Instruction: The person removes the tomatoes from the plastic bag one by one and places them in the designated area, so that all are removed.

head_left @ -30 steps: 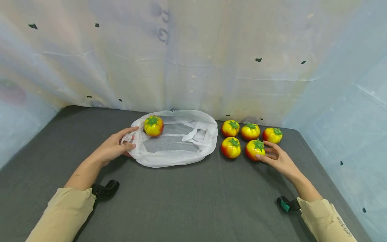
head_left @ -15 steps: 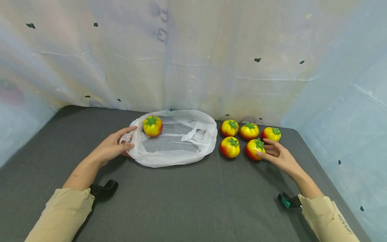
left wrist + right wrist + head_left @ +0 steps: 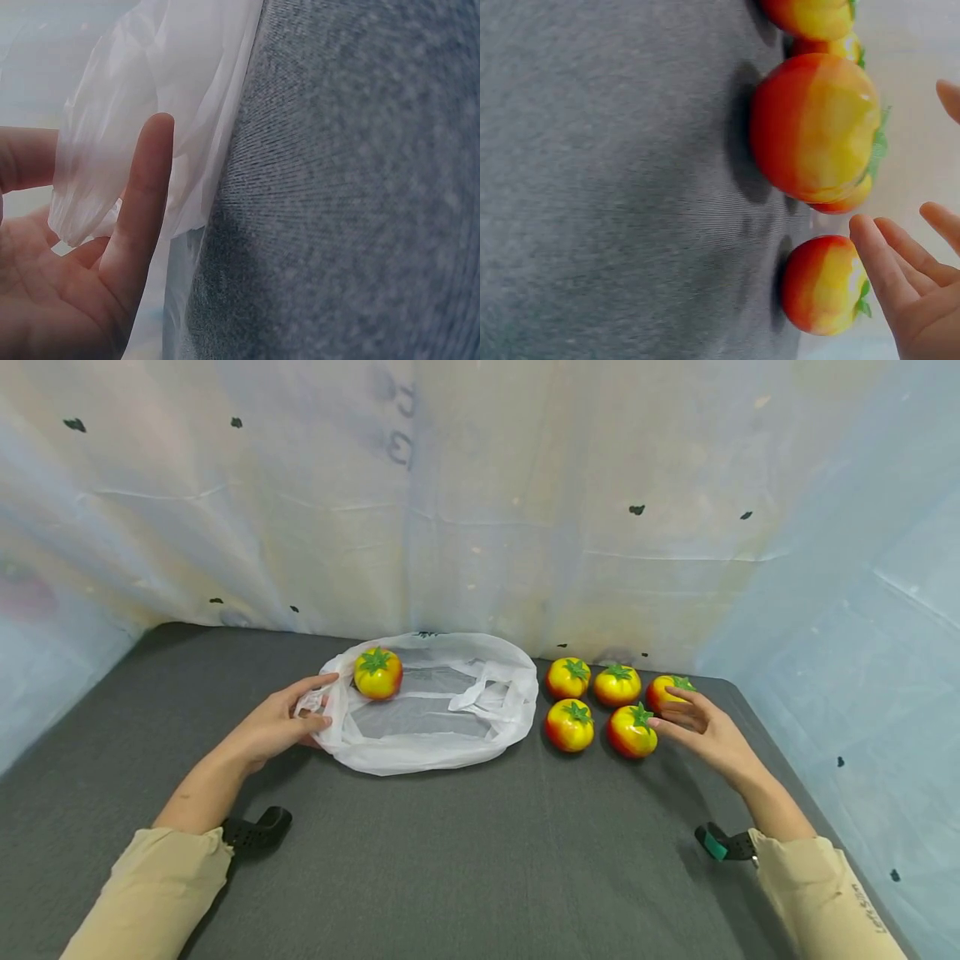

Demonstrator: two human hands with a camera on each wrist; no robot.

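Tomatoes [image 3: 569, 726], five of them yellow and red with green tops, are standing close together on the dark table [image 3: 465, 860] to the right of a white plastic bag [image 3: 431, 756], while a sixth tomato [image 3: 378, 675] is sitting within the bag's mouth at its left end. The left hand [image 3: 281, 722] is holding the bag's left edge between thumb and fingers, and the right hand [image 3: 708, 739], fingers spread apart, is hovering beside the front right tomato [image 3: 632, 732], partly covering the rear right tomato [image 3: 664, 690] from the head view

Pale, creased sheeting [image 3: 517, 460] with scattered dark marks [image 3: 637, 510] stands behind and beside a dark grey tabletop [image 3: 450, 860]
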